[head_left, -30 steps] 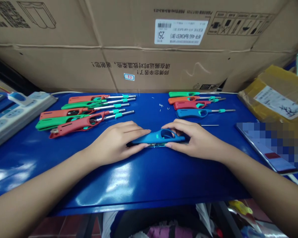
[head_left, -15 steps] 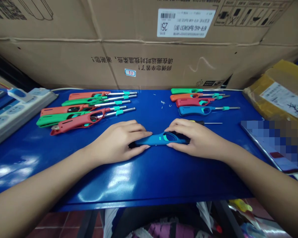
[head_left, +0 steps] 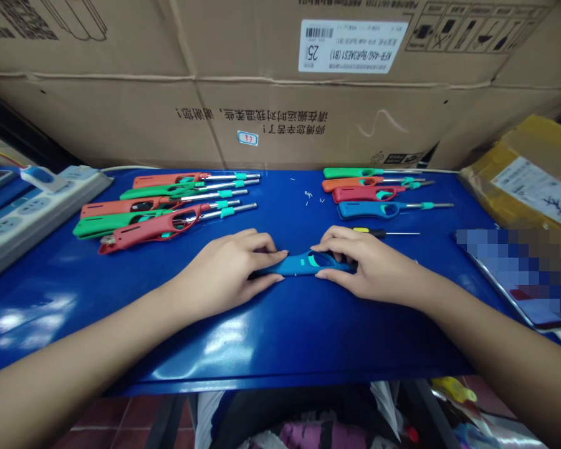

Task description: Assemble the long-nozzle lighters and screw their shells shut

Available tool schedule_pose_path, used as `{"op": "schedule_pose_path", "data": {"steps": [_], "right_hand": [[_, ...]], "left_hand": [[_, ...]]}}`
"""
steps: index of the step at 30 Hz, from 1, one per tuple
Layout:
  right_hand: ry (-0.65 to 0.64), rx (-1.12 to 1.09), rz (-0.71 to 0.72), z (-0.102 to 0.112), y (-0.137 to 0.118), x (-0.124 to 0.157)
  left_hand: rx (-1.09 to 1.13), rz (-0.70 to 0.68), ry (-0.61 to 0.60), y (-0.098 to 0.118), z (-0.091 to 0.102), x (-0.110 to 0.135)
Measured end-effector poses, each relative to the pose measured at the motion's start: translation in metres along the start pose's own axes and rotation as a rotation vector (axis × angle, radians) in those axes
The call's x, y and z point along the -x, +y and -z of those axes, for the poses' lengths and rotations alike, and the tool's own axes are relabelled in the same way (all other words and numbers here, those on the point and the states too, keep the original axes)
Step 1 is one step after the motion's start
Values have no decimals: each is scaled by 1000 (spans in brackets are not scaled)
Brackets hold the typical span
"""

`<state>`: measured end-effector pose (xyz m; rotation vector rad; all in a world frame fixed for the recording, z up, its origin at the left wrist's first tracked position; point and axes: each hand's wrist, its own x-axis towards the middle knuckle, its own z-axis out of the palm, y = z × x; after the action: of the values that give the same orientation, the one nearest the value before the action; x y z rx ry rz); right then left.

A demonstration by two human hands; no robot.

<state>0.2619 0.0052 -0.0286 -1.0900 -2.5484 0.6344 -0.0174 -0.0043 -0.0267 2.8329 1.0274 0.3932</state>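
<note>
Between my two hands lies a blue long-necked gas lighter (head_left: 292,264) with a teal trigger, low over the blue table. My left hand (head_left: 236,265) pinches its handle end between thumb and fingers. At the trigger-loop end, my right hand (head_left: 362,262) grips it with thumb below and fingers above; the palm side there is hidden. Just beyond my right hand rests a screwdriver (head_left: 378,233) with a yellow and black handle. Several red, orange and green lighters (head_left: 154,231) lie in a pile at the left. A blue lighter (head_left: 369,209) is nearest in another group at the right.
A white power strip (head_left: 32,209) runs along the left edge. A large cardboard box (head_left: 262,93) stands behind the table. At the right are a yellow-taped parcel (head_left: 509,162) and a phone-like device (head_left: 518,287). Small white slivers (head_left: 308,196) are scattered near the back.
The left fingers have shifted slightly on the blue lighter, and the right index finger is bent a little differently. The view has moved slightly; the lighter stays in both hands.
</note>
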Motion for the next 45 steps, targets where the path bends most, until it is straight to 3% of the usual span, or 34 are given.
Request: {"op": "schedule_pose_path", "data": {"steps": [4, 7, 12, 19, 31, 39, 45], "right_hand": [[-24, 120, 55, 1, -2, 1], [-30, 212, 81, 1, -1, 1], [-24, 286, 140, 2, 2, 3], [-8, 202, 127, 9, 0, 2], [40, 141, 143, 5, 2, 0], [229, 164, 65, 11, 4, 2], [208, 151, 93, 13, 6, 3]], "left_hand": [[-245, -101, 30, 7, -2, 1], [-279, -135, 42, 7, -2, 1], [-178, -116, 70, 0, -2, 0], [120, -92, 251, -5, -1, -2], [208, -64, 224, -1, -2, -2], [307, 67, 271, -5, 6, -2], [347, 126, 274, -9, 9, -3]]}}
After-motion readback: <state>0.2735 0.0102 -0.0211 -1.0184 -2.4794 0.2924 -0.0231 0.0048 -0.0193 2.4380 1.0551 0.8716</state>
